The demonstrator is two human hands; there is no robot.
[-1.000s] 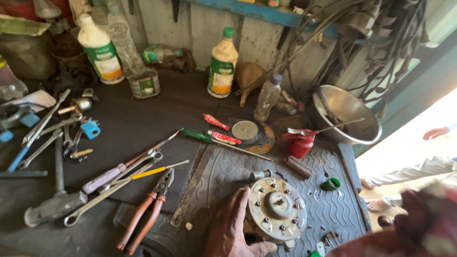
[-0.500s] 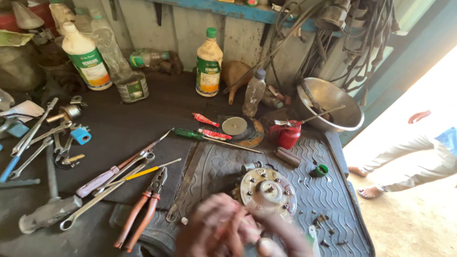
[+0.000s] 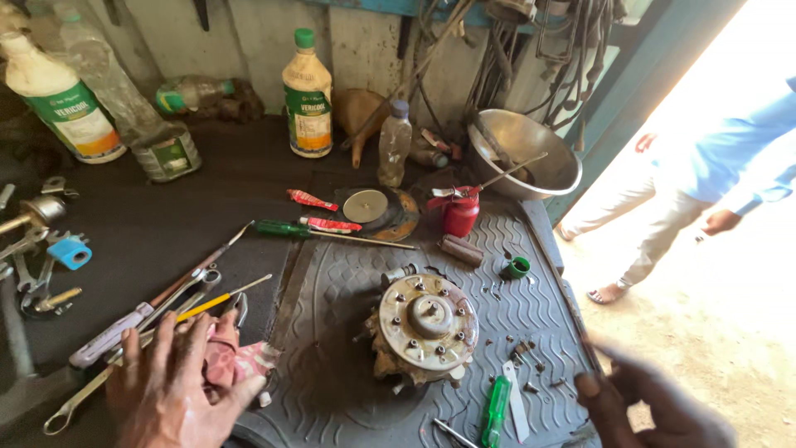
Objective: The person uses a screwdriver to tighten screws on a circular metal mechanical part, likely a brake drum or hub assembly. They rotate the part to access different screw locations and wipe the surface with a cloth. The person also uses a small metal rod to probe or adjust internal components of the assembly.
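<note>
My left hand lies with fingers spread at the bottom left, resting over red-handled pliers and touching a pinkish rag. It holds nothing. At the bottom right my right hand is blurred, with fingers stretched out and nothing in it. Between the hands a round, dirty metal hub with several studs sits on a grey ribbed rubber mat. Neither hand touches the hub. A small green-handled screwdriver lies just left of my right hand.
Wrenches and a yellow-handled tool lie left of the mat. Behind it are a long green-handled screwdriver, a red oil can, a steel bowl and bottles. A person in a blue shirt stands outside at right.
Both hands have left the hub. My left hand moved left onto the pliers and rag, and my right hand drew back to the bottom right.
</note>
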